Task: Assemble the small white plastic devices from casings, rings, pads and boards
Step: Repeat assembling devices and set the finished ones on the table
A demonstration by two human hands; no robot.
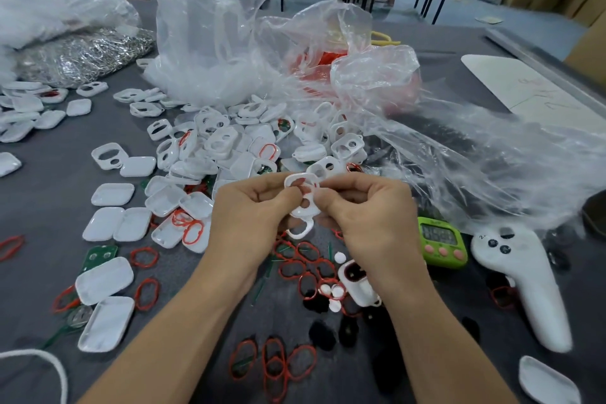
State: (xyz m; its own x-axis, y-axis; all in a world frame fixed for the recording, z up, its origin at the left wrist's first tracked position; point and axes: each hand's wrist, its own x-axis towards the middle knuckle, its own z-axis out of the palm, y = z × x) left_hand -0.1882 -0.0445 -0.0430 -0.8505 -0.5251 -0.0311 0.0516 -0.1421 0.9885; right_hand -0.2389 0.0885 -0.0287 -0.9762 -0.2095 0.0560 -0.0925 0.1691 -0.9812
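Rings of red rubber [272, 367] lie loose by the near edge of the grey table [49, 187]. Above them, left hand [249, 210] and right hand [370, 216] both pinch one white plastic casing front with two openings [303, 197], lifted over the table's middle. Beyond, a heap of unfilled white casing halves [229, 147] suggests most assembly remains. A few seemingly closed white units [23, 115] sit at the left edge.

The person is working bare-armed: both forearms are showing uncovered from the lower frame edge up to the wrists, and the left hand [252, 216] and right hand [370, 220] are showing bare too.
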